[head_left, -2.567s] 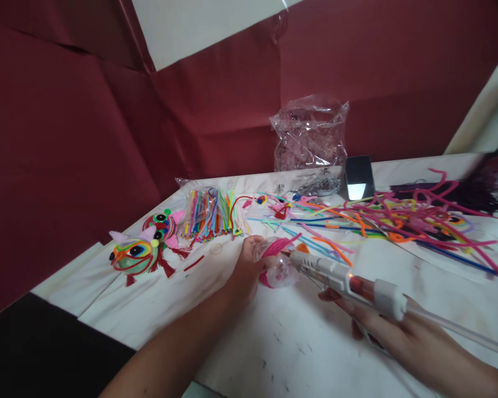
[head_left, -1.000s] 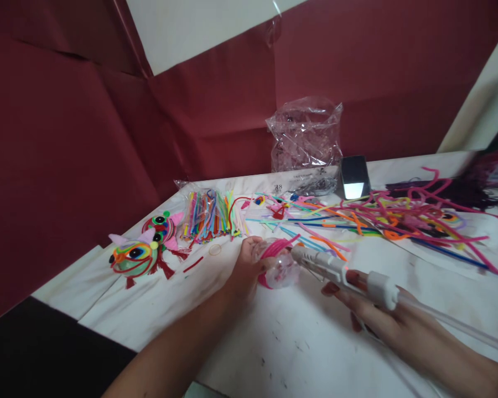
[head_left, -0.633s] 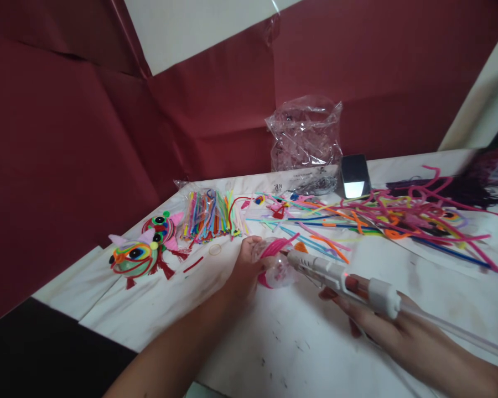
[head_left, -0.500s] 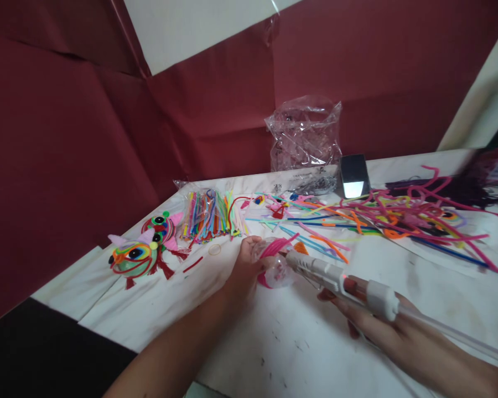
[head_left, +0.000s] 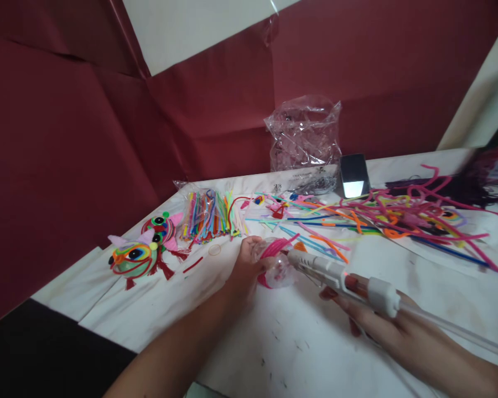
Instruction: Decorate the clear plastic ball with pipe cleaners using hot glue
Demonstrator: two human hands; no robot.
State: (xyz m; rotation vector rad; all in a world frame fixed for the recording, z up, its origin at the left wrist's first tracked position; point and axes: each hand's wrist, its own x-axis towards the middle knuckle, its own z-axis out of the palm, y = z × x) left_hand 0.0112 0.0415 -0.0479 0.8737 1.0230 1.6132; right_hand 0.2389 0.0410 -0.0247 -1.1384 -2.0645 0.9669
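Observation:
My left hand (head_left: 251, 255) is closed on a clear, rounded plastic piece (head_left: 283, 271) with pink pipe cleaner (head_left: 276, 247) wound around it. A loose pink end sticks up to the right. My right hand (head_left: 367, 309) is wrapped around a white hot glue gun (head_left: 321, 270), its small light glowing red and a long clear glue stick (head_left: 452, 326) coming out of its back. The gun's nozzle points left, right at the pink windings; whether it touches them I cannot tell. Part of the plastic piece is hidden behind my left fingers.
Two colourful lion-like ornaments (head_left: 135, 257) with red tassels lie at the left. Behind my hands sits a bag of pipe cleaners (head_left: 209, 218). Loose pipe cleaners (head_left: 392, 213) are heaped at the right. A black box-like lamp (head_left: 354, 176) and a clear plastic bag (head_left: 305, 135) stand at the back.
The glue gun and my right hand have shifted very slightly right and down. My left hand keeps its hold on the plastic piece, almost still.

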